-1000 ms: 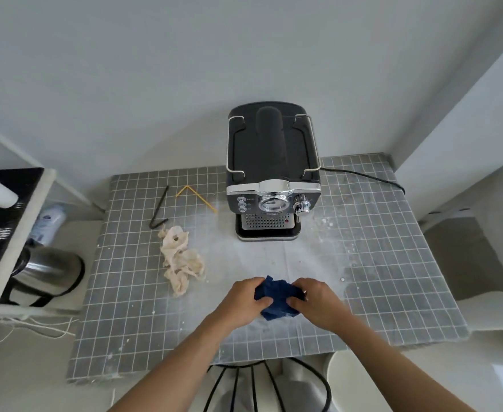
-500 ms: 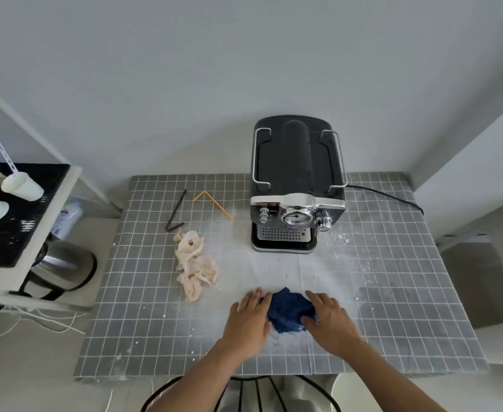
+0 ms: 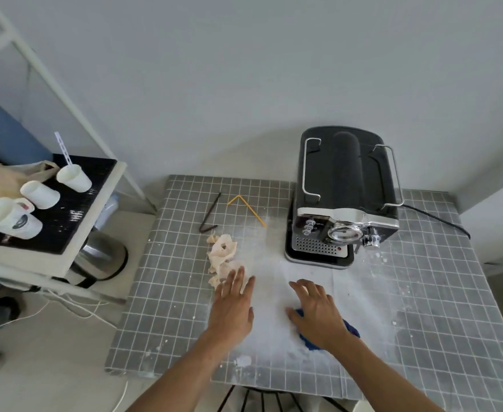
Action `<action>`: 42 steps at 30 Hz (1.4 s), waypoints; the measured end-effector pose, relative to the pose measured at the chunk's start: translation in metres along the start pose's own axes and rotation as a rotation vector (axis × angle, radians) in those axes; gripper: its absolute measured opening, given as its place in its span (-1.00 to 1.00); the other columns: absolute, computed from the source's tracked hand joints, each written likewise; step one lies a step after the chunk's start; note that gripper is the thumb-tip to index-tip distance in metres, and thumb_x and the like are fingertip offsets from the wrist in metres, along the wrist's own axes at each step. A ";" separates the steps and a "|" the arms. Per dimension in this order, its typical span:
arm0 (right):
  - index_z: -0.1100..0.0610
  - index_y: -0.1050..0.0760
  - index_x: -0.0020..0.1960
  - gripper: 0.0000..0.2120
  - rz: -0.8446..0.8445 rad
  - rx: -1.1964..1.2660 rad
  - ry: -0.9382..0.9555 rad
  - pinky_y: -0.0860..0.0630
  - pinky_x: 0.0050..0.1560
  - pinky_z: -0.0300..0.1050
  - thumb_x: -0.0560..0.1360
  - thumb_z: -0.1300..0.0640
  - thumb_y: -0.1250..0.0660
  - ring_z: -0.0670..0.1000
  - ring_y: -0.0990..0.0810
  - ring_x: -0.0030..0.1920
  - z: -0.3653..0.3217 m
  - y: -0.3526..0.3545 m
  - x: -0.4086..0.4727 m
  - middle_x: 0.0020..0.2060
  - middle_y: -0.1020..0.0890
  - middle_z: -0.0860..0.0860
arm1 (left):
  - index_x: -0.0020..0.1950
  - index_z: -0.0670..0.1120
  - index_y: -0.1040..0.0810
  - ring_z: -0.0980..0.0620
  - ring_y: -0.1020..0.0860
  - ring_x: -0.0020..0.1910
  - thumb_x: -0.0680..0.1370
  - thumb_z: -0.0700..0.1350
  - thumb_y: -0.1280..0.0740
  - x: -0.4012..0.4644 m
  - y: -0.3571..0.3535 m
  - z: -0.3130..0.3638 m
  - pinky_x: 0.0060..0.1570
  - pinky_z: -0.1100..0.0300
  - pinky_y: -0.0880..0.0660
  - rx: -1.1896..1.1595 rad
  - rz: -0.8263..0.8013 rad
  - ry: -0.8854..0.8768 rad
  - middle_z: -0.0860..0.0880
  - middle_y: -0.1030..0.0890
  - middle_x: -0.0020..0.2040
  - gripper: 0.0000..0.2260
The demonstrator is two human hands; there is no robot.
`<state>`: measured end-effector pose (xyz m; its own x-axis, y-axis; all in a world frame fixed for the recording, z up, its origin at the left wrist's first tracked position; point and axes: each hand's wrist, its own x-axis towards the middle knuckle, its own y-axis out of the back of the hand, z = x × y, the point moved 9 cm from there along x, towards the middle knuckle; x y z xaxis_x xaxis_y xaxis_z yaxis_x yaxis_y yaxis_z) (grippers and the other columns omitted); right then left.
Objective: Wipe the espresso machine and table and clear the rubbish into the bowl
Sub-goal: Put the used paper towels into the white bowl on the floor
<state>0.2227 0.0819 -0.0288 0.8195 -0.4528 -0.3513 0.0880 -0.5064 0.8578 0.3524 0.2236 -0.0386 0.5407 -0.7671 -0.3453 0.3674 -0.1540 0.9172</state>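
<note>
A black and chrome espresso machine [image 3: 345,197] stands at the back right of the grey grid-patterned table [image 3: 167,307]. White powder smears the table in front of it. My right hand [image 3: 318,315] presses flat on a dark blue cloth [image 3: 352,330], which peeks out from under the palm. My left hand [image 3: 233,304] lies open with fingers spread, its fingertips touching the near end of a crumpled beige paper [image 3: 222,254]. A bent black straw [image 3: 210,214] and a bent yellow straw [image 3: 247,208] lie behind the paper. No bowl is in view.
A white shelf unit [image 3: 92,209] with several white cups [image 3: 40,194] on a black mat stands left of the table, a steel kettle [image 3: 101,260] below it. The machine's black cord [image 3: 434,217] trails right. A black wire chair back [image 3: 262,399] is at the near edge.
My left hand has let go of the blue cloth and moved left onto the beige paper's edge. My right hand now covers the cloth alone. The view has swung left, showing the shelf.
</note>
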 end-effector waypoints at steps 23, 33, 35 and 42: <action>-0.03 -0.25 0.53 -0.41 -0.089 -0.293 0.299 -0.43 0.28 0.14 0.54 0.16 -0.31 0.20 -0.33 0.38 -0.190 -0.049 0.181 0.53 -0.23 0.08 | 0.65 -0.04 -0.11 -0.14 0.04 0.65 0.48 -0.52 -0.22 0.006 -0.021 -0.070 0.59 -0.04 -0.05 -0.032 -0.131 -0.219 -0.09 -0.07 0.66 -0.20; 0.09 -0.46 0.42 -0.47 -0.025 -0.113 0.178 -0.62 0.06 0.04 0.49 0.39 -0.29 0.10 -0.48 0.19 -0.175 -0.051 0.180 0.24 -0.46 0.08 | 0.51 -0.08 -0.37 -0.07 -0.19 0.55 0.48 -0.49 -0.21 -0.022 -0.016 -0.094 0.38 0.00 -0.40 -0.045 -0.083 -0.256 -0.04 -0.33 0.51 -0.37; 0.08 -0.49 0.38 -0.54 -0.008 -0.080 0.158 -0.62 0.05 0.00 0.52 0.36 -0.26 0.09 -0.51 0.14 -0.170 -0.049 0.175 0.21 -0.48 0.08 | 0.49 -0.06 -0.38 -0.05 -0.22 0.51 0.48 -0.48 -0.21 -0.025 -0.011 -0.095 0.35 0.04 -0.41 -0.064 -0.056 -0.259 -0.01 -0.35 0.47 -0.38; 0.13 -0.59 0.24 -0.68 0.148 0.084 0.027 -0.56 0.03 -0.25 0.54 0.35 -0.29 0.03 -0.62 0.04 -0.119 -0.014 0.130 0.16 -0.56 0.06 | 0.45 -0.04 -0.43 -0.01 -0.27 0.46 0.54 -0.39 -0.22 -0.035 0.010 -0.073 0.24 0.07 -0.49 -0.066 0.004 -0.322 0.01 -0.40 0.40 -0.49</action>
<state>0.3957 0.1176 -0.0423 0.8347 -0.5078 -0.2129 -0.0811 -0.4958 0.8647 0.3924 0.2942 -0.0317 0.2793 -0.9266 -0.2518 0.4201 -0.1179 0.8998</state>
